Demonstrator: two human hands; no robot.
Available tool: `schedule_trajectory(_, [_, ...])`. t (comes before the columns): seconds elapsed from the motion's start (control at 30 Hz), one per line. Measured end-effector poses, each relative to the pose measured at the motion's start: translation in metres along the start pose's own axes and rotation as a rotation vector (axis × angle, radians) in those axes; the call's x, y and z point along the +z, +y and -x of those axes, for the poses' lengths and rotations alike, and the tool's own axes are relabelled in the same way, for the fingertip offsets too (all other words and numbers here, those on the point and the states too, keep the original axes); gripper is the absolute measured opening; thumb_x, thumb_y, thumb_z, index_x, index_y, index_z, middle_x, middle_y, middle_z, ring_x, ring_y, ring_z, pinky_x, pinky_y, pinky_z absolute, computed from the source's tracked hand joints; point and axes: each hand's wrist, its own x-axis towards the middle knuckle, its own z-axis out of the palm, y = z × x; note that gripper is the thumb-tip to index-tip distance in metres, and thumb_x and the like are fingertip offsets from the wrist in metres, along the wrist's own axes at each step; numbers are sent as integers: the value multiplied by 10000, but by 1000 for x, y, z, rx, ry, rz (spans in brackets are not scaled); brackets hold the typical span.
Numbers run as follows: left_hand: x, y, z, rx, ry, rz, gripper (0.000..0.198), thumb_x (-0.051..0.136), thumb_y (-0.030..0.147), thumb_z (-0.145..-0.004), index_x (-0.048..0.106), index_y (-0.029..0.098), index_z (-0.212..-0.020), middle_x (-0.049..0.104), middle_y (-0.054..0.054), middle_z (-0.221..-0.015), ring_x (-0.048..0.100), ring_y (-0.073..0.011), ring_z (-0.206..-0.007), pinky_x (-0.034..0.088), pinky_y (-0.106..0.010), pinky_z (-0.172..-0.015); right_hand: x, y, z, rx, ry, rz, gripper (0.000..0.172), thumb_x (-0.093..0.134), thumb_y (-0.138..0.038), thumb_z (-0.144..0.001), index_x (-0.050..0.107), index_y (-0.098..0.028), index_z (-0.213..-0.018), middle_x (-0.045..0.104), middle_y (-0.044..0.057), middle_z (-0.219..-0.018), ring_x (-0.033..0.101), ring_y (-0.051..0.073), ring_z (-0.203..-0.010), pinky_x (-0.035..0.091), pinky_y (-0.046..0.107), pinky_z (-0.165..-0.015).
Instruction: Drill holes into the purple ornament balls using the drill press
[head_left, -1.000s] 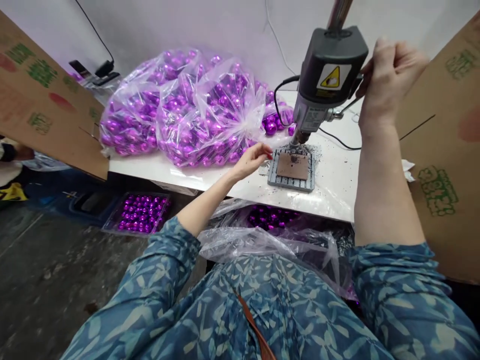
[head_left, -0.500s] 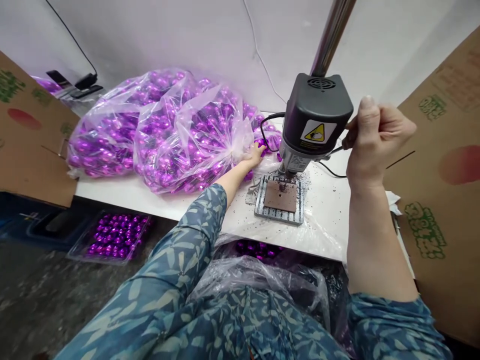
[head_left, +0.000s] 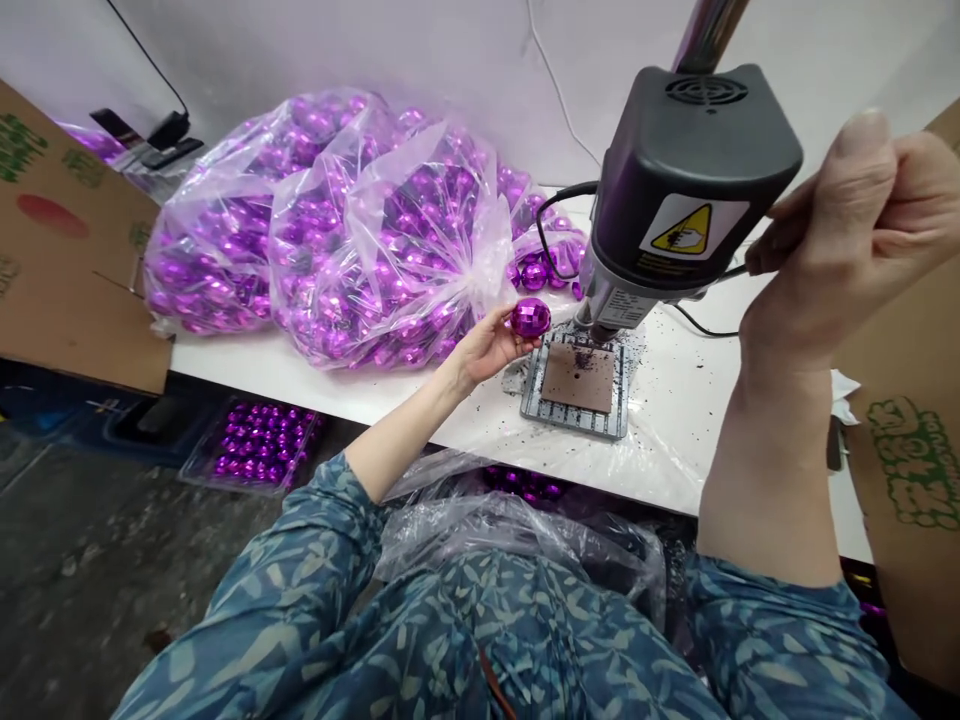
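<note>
Between the fingers of my left hand (head_left: 491, 350) is a shiny purple faceted ball (head_left: 531, 317), held just left of the drill press (head_left: 686, 190). My right hand (head_left: 862, 230) is closed at the right side of the machine, around its feed handle (head_left: 761, 255), which the fingers mostly hide. Below the drill head lies a slotted metal base (head_left: 574, 420) with a brown board (head_left: 577, 378) on it. The board has a small hole and dark shavings. More purple balls (head_left: 534, 272) lie loose behind my left hand.
Large clear bags (head_left: 390, 250) of purple balls fill the table's left and back. Cardboard boxes (head_left: 67, 240) stand at both sides. A clear tray (head_left: 259, 445) of balls sits low at left. Plastic sheeting (head_left: 517, 540) hangs at the table's front edge. A black cable (head_left: 551, 205) loops beside the drill.
My left hand has come back from the loose balls toward me, now with one purple ball in its fingers. My right hand stays at the handle. The whole view has shifted.
</note>
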Motion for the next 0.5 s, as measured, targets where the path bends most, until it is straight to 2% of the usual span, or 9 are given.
schedule_trajectory(0.1, [3,-15,11,-55,8,83,316,615,244,-1126,690,179,-1425,841,-99,-1143,826,-186,-974,687,-312,-879,3,-1,-1,-29,30,-56,867,689,-876,-654,431,-49,-666,403,-6,-581,387,-43,-493,188,186,-592])
schedule_trajectory(0.17, [6,-23,16,-87,-1,77,314,622,196,-1117,705,163,-1417,848,-85,-1094,823,-170,-920,664,-275,-832,4,1,-3,-33,43,-69,881,704,-905,-601,399,-80,-657,402,2,-583,377,-22,-494,177,219,-600])
schedule_trajectory(0.27, [10,-32,18,-130,-21,57,305,531,220,-1166,724,119,-1381,847,-93,-1010,825,-171,-860,629,-235,-728,4,8,-5,-39,41,-73,898,681,-925,-577,365,-90,-682,423,6,-609,394,-32,-524,130,214,-597])
schedule_trajectory(0.37, [11,-39,15,-154,-25,63,345,464,230,-1188,728,104,-1371,846,-105,-1006,832,-178,-881,636,-234,-732,2,17,-7,-47,33,-64,910,634,-946,-603,390,-77,-719,445,10,-654,435,-45,-562,129,195,-579])
schedule_trajectory(0.5, [3,-46,14,-158,-24,4,308,614,213,-1122,741,144,-1394,853,-94,-1089,803,-156,-847,642,-254,-784,0,27,-10,-47,15,-46,938,592,-963,-622,447,-49,-777,440,13,-682,485,-46,-604,187,155,-583])
